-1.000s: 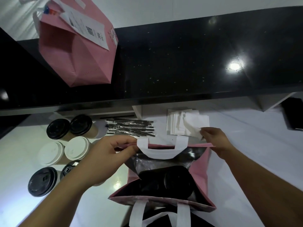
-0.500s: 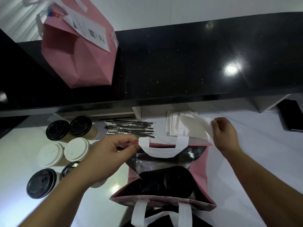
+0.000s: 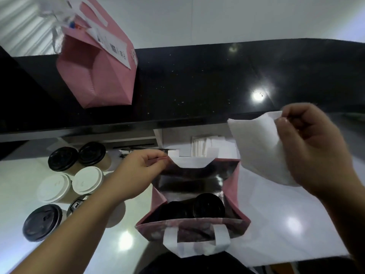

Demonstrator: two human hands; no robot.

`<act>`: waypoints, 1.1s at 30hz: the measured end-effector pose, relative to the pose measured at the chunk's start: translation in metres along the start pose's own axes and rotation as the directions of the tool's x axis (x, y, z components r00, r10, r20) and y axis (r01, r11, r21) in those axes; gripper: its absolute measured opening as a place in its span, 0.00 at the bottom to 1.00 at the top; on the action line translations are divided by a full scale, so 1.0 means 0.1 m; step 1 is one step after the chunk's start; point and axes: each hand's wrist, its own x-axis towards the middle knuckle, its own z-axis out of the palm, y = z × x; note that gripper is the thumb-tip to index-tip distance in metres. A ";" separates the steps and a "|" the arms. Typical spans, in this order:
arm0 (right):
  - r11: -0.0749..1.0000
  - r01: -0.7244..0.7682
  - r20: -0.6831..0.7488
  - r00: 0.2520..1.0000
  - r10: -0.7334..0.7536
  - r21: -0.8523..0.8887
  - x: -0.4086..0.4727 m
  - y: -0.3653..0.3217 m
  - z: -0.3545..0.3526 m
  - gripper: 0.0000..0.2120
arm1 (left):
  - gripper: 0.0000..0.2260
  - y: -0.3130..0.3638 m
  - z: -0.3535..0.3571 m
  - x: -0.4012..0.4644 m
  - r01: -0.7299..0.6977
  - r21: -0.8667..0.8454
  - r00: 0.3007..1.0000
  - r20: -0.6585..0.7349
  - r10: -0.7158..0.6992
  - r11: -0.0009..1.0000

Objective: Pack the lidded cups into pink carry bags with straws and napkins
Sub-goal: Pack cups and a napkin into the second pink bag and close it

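Fingers [image 3: 284, 123] pinch napkin [image 3: 258, 147]; left hand [image 3: 138, 173] grips bag rim [image 3: 167, 160].

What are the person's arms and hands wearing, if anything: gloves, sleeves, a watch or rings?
Nothing that shows. The left hand and right hand are bare, with no gloves, and no rings can be made out. Both forearms are uncovered as far as the frame's edge, with no sleeve, watch or bracelet in view.
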 end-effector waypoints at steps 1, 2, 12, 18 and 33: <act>0.999 0.050 0.053 0.997 -0.050 -0.001 -0.04 -0.14 -0.01 0.04 | 0.13 0.00 0.01 0.02 -0.005 0.001 1.000 -0.001 0.005 1.000; 0.996 0.093 0.110 0.990 -0.094 0.010 -0.08 -0.27 0.01 0.04 | 0.12 -0.01 0.01 0.04 -0.002 -0.005 1.000 -0.002 0.002 1.000; 0.739 0.512 0.587 0.785 -0.198 -0.437 -0.14 -0.41 1.08 0.21 | 0.05 -0.05 0.02 0.12 0.069 -0.047 0.997 -0.042 -0.071 0.997; 0.491 0.809 0.632 0.570 -0.525 -0.323 -0.19 -0.33 1.11 0.30 | 0.07 -0.05 0.01 0.11 0.053 -0.004 0.997 -0.060 -0.054 0.999; 0.896 0.327 0.868 0.483 0.115 -0.301 -0.57 -0.29 1.09 0.14 | 0.07 -0.06 0.02 -0.02 0.047 -0.033 0.998 -0.032 -0.048 0.998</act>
